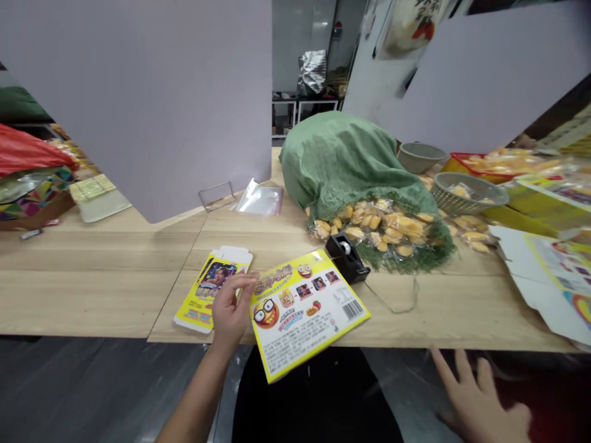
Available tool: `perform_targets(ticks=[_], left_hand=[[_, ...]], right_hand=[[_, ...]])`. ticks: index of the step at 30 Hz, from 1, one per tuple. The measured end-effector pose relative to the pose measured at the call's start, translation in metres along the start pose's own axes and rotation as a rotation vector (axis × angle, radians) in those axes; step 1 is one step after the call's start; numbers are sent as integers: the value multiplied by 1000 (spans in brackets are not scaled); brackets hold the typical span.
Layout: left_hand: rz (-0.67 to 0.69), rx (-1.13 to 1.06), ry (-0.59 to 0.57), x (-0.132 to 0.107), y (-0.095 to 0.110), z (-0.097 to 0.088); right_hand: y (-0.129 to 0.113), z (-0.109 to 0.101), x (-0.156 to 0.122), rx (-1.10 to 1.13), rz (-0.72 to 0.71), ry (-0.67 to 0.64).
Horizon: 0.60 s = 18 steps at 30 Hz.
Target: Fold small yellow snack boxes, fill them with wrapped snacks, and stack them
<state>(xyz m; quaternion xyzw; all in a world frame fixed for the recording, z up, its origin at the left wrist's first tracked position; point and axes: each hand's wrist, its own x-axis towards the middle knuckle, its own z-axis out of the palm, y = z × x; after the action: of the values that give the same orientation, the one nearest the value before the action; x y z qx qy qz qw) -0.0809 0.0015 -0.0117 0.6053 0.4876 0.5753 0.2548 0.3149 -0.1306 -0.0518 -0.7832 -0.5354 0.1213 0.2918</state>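
Note:
My left hand [232, 311] grips the left edge of a flat yellow printed box [307, 311] that lies at the front edge of the wooden table [115, 271], its near end hanging over the edge. Just left of the hand lies a stack of flattened yellow cartons [210, 289]. My right hand [482, 400] hovers below the table edge at the lower right, fingers spread, holding nothing. A black tape dispenser [347, 257] stands right behind the yellow box.
A green mesh sack [344, 163] spills several wrapped yellow snacks [378, 224] onto the table. Two grey baskets [468, 192] and a red tray of snacks [503, 163] stand at the right. Flat printed cartons [554, 271] lie at far right, clear bags [258, 200] further back.

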Motion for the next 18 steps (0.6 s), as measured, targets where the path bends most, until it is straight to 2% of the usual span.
perform_targets(ticks=[2, 5, 7, 8, 11, 13, 16, 17, 18], left_hand=[[79, 63, -11, -5, -1, -3], [187, 143, -14, -17, 4, -9], [251, 204, -29, -30, 12, -12], [288, 244, -51, -37, 17, -12], [392, 387, -134, -57, 37, -7], [413, 468, -157, -65, 51, 3], [374, 533, -143, -64, 67, 23], [358, 543, -141, -61, 71, 30], [344, 550, -144, -58, 73, 35]], right_hand=[[-22, 25, -34, 73, 94, -48], [-77, 58, -50, 444, 248, -291], [-113, 78, -36, 734, 223, -312], [-127, 87, -22, 821, 160, -339], [-157, 103, 37, 803, -18, -487], [-173, 101, 74, 658, -76, -493], [-199, 76, 98, 369, -273, -238], [-208, 65, 96, 303, -362, -237], [-216, 55, 91, 269, -448, -331]])
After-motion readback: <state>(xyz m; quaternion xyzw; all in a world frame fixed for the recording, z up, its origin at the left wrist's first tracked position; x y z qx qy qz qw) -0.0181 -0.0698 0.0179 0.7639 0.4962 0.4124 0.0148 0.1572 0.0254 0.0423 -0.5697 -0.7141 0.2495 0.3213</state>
